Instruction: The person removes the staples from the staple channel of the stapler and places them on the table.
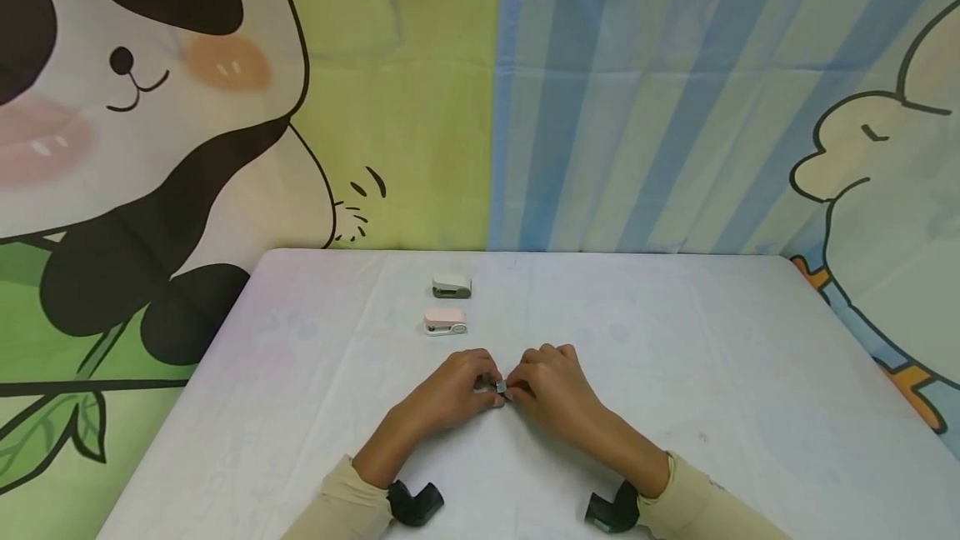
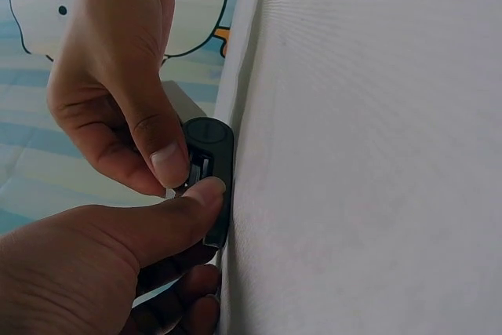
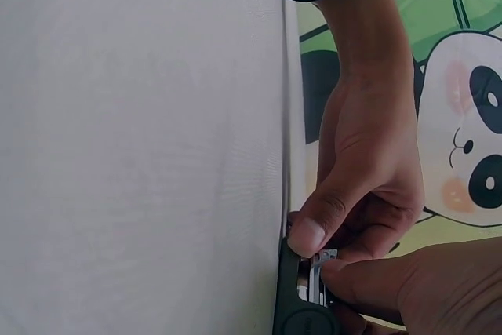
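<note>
A small dark green stapler [image 2: 223, 147] is held between both hands above the white tabletop. My left hand [image 1: 453, 390] grips its end, the thumb lying on top, in the left wrist view. From the other side my right hand [image 1: 555, 387] pinches at a small silver strip [image 3: 322, 264] that looks like staples, at the slot of the stapler. Fingertips hide part of the strip and most of the slot. Beyond the hands lie a pink stapler [image 1: 446, 322] and, farther back, a white and grey stapler [image 1: 452, 287].
The white cloth-covered table [image 1: 712, 340] extends to both sides of the hands. A printed curtain [image 1: 420, 107] with cartoon animals hangs behind its far edge. Dark wrist devices [image 1: 416, 504] sit below both wrists, close to the tabletop.
</note>
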### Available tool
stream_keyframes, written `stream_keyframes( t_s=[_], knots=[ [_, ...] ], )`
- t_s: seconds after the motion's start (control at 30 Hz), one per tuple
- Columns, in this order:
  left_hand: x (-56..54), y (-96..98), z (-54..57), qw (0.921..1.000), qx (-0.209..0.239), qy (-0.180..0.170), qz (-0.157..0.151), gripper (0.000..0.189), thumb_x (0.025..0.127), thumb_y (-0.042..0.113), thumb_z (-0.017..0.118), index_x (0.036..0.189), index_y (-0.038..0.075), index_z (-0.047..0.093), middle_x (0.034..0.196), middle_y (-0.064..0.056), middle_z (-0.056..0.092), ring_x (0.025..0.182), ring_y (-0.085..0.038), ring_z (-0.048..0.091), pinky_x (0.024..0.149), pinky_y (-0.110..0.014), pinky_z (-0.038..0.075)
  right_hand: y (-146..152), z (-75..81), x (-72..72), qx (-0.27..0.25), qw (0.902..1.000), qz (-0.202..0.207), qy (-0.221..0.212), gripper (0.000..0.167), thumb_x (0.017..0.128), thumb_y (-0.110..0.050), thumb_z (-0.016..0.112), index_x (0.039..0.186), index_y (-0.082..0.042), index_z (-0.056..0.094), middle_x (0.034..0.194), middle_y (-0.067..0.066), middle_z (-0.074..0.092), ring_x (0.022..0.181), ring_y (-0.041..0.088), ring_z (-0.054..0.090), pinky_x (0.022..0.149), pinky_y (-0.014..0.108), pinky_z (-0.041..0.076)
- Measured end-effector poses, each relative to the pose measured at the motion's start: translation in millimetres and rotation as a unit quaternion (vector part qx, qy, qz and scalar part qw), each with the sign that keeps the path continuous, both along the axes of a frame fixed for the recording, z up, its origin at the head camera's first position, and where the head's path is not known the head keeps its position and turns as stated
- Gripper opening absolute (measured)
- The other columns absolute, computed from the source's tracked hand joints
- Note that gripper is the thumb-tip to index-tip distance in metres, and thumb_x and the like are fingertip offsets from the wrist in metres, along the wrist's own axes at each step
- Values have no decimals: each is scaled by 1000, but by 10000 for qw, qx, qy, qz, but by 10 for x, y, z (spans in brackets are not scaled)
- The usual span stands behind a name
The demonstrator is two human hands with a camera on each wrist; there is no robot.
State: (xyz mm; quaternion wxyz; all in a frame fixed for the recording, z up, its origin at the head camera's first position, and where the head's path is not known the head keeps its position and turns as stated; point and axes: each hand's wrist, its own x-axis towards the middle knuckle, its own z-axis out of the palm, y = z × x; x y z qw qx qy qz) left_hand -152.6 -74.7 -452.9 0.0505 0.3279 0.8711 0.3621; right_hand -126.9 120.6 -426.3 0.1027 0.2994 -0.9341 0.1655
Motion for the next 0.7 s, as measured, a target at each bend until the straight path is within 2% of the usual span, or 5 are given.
stream_keyframes(
  t_s=[0.17,0.33,0.53,0.7],
  knots=[
    [-14,0,-10,9999,14,118,-101,14,82,13,80,88,11,68,88,5,59,79,-9,53,70,-23,44,-4,-19,-30,-231,9997,-31,48,13,76,-21,84,86,-21,75,81,-11,62,74,10,51,75,35,34],
    [-13,-5,-18,9997,3,214,-95,14,82,15,80,87,12,67,87,6,58,78,-9,52,70,-24,44,0,-23,-39,-284,9994,148,138,14,77,-16,83,90,-19,77,86,-9,65,77,12,55,76,36,33],
    [-11,-4,-9,9999,30,101,-64,14,81,14,80,87,12,68,87,7,58,79,-9,53,70,-23,44,-4,-14,-37,-170,9995,227,144,12,80,-18,81,91,-19,77,89,-8,65,78,11,55,76,35,32],
    [-9,0,-6,10000,54,59,-52,13,82,15,80,88,13,68,87,9,58,79,-9,53,70,-22,44,7,-17,-51,-420,9984,347,134,12,80,-17,81,90,-20,76,90,-10,67,79,9,56,76,35,31]
  ],
)
